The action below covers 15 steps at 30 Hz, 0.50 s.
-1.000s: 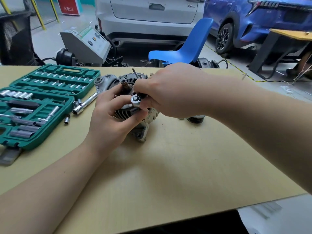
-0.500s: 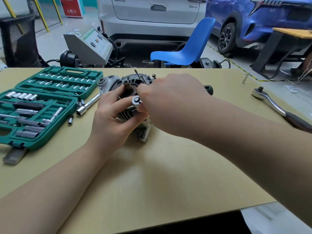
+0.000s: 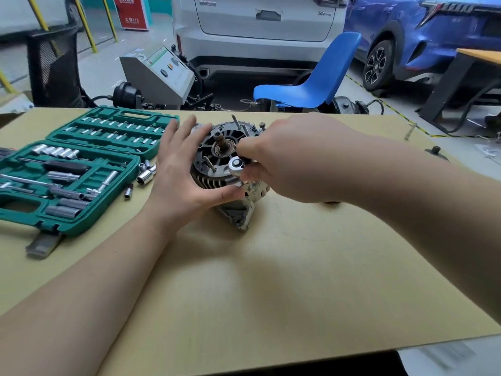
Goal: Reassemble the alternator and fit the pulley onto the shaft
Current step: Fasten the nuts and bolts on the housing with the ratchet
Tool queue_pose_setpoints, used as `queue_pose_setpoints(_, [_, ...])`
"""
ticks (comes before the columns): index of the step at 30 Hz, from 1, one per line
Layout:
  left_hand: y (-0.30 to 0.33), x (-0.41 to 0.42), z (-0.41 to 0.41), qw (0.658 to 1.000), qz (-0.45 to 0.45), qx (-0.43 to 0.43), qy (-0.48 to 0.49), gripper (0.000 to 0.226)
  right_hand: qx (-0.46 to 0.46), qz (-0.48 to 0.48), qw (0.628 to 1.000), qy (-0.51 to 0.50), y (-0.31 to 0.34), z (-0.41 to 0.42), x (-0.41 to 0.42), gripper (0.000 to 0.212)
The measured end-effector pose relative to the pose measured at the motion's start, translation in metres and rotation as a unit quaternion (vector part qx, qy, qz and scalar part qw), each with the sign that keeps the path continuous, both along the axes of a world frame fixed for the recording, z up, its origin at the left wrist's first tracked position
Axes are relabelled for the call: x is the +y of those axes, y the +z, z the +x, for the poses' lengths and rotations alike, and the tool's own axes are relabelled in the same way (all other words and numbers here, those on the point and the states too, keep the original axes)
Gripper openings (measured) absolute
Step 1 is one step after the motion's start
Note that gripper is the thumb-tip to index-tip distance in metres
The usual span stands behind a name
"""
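Observation:
The grey alternator [image 3: 217, 158] lies on the tan table [image 3: 271, 280] with its bare threaded shaft [image 3: 221, 142] pointing up and several long bolts sticking out of the housing. My right hand [image 3: 292, 158] grips a small chrome ratchet [image 3: 236, 166] whose round head sits on the housing's near right edge. My left hand [image 3: 179, 175] has its fingers spread and straight against the alternator's left side, with the thumb under the near rim. No pulley shows on the shaft.
An open green socket case [image 3: 67, 169] fills the table's left side, with loose sockets [image 3: 143, 176] beside it. A small black part [image 3: 435, 150] and a bolt [image 3: 409, 131] lie far right. Beyond the table stand a blue chair [image 3: 311, 85], a grey machine and cars.
My left hand has let go of the alternator's top and spread its fingers to the left side, uncovering the shaft. The camera has shifted, and the large ratchet at far right has left view.

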<state>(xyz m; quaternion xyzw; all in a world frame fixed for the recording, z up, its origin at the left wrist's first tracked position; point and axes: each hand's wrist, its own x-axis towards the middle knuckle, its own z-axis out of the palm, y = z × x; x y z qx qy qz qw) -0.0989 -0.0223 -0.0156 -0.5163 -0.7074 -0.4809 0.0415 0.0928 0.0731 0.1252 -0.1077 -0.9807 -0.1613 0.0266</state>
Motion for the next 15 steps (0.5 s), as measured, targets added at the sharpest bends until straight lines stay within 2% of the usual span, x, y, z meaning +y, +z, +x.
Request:
queue_pose_setpoints(7, [0.011, 0.002, -0.006, 0.990, -0.072, 0.119, 0.002, 0.117, 0.023, 0.017, 1.000, -0.002, -0.010, 0.003, -0.004, 0.029])
queue_pose_setpoints(12, [0.015, 0.002, -0.001, 0.981, -0.108, 0.161, 0.009, 0.133, 0.027, 0.037, 0.999, -0.008, -0.013, 0.001, -0.006, 0.028])
queue_pose_setpoints(15, [0.018, 0.003, 0.007, 0.981, -0.117, 0.156, 0.023, 0.132, 0.030, 0.056, 0.998, -0.006, -0.012, 0.000, -0.008, 0.029])
